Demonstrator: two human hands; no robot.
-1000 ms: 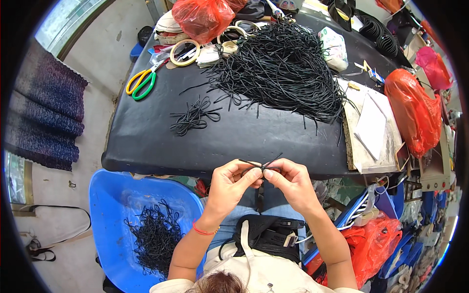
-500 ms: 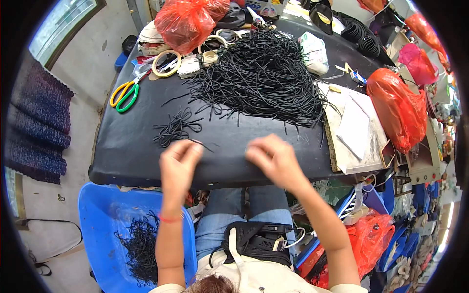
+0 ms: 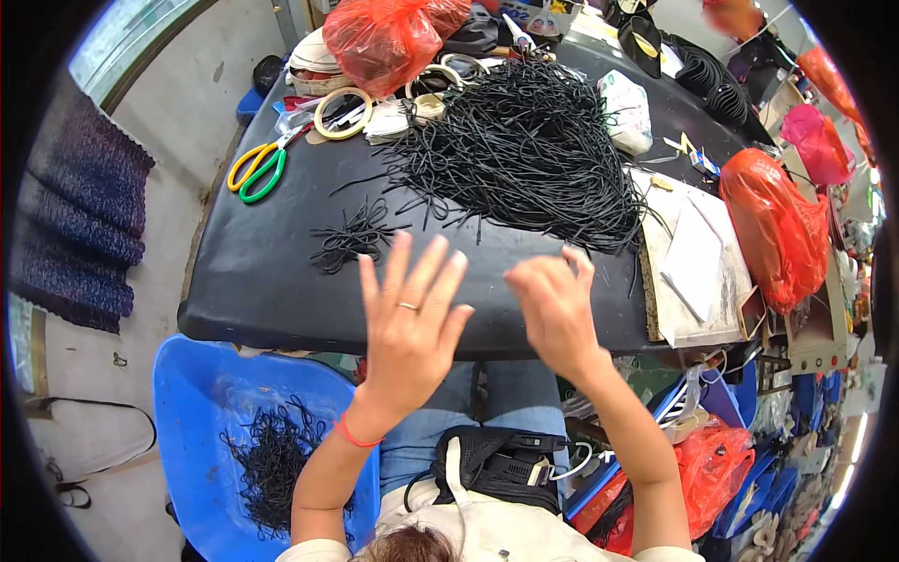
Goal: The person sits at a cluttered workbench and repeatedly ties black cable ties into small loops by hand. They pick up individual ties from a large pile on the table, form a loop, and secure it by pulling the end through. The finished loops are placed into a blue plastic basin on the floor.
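While both hands hover above the near edge of the black worktop [image 3: 262, 300], neither has hold of anything. Left hand [image 3: 412, 323] is raised with its palm flat and all fingers spread wide, a ring on 1 finger and a red band at the wrist; its grip is fully open and empty. Right hand [image 3: 552, 309] sits just beside it, fingers loosely curled and partly parted, and nothing shows between them.

Beyond the hands, a large heap of black cords [image 3: 534, 150] covers the middle and far part of the worktop. A small bundle of black cords [image 3: 351, 239] lies apart from the heap, near the left fingertips but not touching them. Yellow-and-green scissors [image 3: 255, 169] rest at the far left, close to a roll of tape [image 3: 342, 112] and a red plastic bag [image 3: 384, 37]. Another red bag [image 3: 777, 225] lies at the right edge. Below the worktop on the left, a blue bin [image 3: 206, 393] holds a loose pile of black cords [image 3: 272, 459].
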